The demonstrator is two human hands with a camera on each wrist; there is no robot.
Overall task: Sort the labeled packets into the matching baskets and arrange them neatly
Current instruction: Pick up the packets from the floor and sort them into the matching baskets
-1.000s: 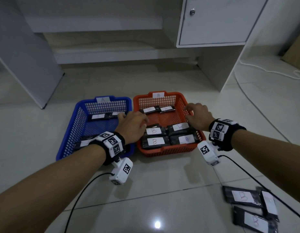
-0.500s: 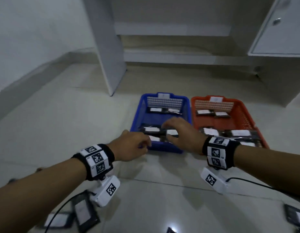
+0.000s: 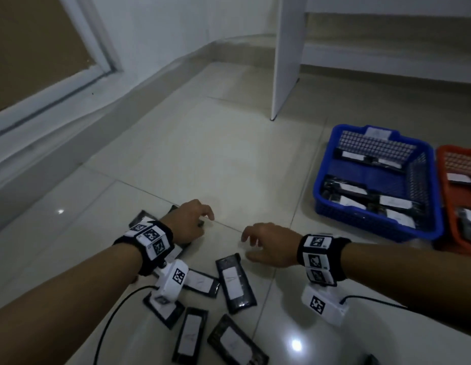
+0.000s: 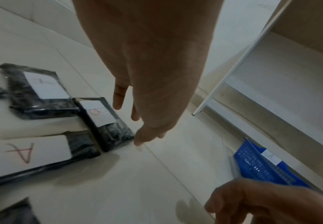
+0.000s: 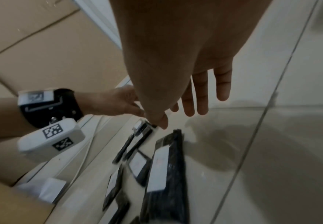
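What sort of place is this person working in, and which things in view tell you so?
Probably an ordinary indoor room, with the work done on the ground: a glossy tiled floor, a white furniture panel standing on it, and a skirting board along the wall.

Head view above, wrist views close

We see black packets with white labels lettered in red on a pale glossy floor, a blue mesh basket far right, and beside it an orange-red one, seemingly mesh too.
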